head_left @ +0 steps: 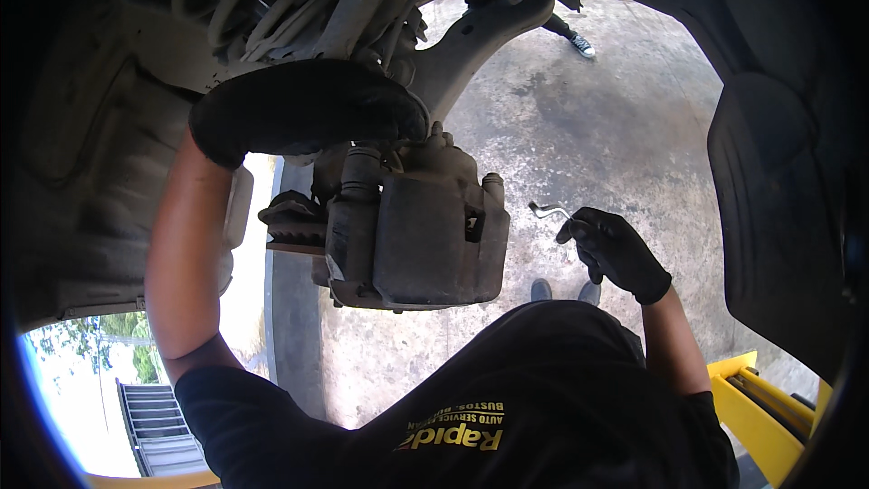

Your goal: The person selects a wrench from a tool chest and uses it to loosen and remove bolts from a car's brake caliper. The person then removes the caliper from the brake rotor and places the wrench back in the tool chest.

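Note:
A dark brake caliper (439, 240) hangs in the middle, around the edge of a brake disc (294, 234) on its left. Over its top reaches my left hand (312, 109) in a black glove, the fingers bent down behind the caliper's upper end, by a bleeder nipple (437, 129). What those fingertips touch is hidden. To the right of the caliper and apart from it, my right hand (617, 252), also gloved in black, is closed on a small shiny wrench (549, 211). The wrench's bent head points left toward the caliper.
Above is a coil spring (213, 0), with a curved suspension arm (484, 41) beside it. Dark wheel-arch lining (769, 190) curves down the right. A yellow lift part (760, 417) stands at lower right. Another person's shoe (582, 45) is on the concrete floor (625, 136) beyond.

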A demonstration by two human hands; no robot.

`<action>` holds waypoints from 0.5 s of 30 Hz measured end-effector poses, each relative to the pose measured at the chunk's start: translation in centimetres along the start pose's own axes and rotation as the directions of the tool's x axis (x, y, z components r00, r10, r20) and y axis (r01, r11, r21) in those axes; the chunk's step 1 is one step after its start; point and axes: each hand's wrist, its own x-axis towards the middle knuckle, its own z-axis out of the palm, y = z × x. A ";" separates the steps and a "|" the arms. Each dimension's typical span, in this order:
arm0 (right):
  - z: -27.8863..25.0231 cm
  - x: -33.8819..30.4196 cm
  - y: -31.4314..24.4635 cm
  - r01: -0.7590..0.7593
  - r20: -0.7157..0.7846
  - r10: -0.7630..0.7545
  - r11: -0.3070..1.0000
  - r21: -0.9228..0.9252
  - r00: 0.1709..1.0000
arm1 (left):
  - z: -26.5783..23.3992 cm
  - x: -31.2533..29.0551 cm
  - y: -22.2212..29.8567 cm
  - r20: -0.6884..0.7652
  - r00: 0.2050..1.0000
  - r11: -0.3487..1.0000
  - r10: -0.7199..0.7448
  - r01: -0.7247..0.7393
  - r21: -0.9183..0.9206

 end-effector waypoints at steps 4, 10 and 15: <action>0.0 0.4 0.0 -0.010 0.029 0.010 1.000 0.002 1.000 | -0.8 -0.5 -0.1 0.037 0.992 0.981 0.120 -0.113 -0.155; 0.1 0.9 0.1 -0.010 0.051 0.010 1.000 0.002 0.999 | 0.5 0.2 0.8 -0.042 0.999 1.000 0.024 -0.024 -0.007; 0.1 1.1 -0.3 -0.007 0.040 0.007 1.000 -0.023 0.999 | 0.1 -0.1 0.4 -0.011 1.000 0.998 -0.026 0.027 0.060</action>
